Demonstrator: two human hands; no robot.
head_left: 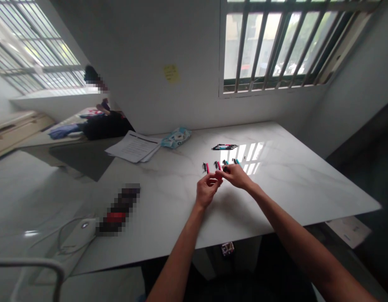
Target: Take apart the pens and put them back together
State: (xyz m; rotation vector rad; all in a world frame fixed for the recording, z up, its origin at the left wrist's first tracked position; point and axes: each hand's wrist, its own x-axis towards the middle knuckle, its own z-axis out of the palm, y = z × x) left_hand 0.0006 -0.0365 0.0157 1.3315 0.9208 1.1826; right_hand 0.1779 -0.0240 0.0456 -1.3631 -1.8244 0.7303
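Observation:
My left hand (207, 191) has its fingers curled around a small red pen part (218, 175) above the table. The fingertips of my right hand (236, 175) meet it there, pinched together. A dark piece (226, 169) shows at the right hand's fingers, too small to make out clearly. Just beyond the hands lie short pen pieces in a row: a red one with a black piece (207, 167), another red one (218, 165), and blue ones (236, 161) partly hidden by my right hand. Farther back rests a bundle of several pens (224, 147).
Papers (134, 147) and a light-blue packet (177, 137) lie along the back left of the white marble-look table (169, 209). A blurred dark object (120, 209) and a white device with a cable (79, 235) are at left. Another person (106, 121) is at the far left.

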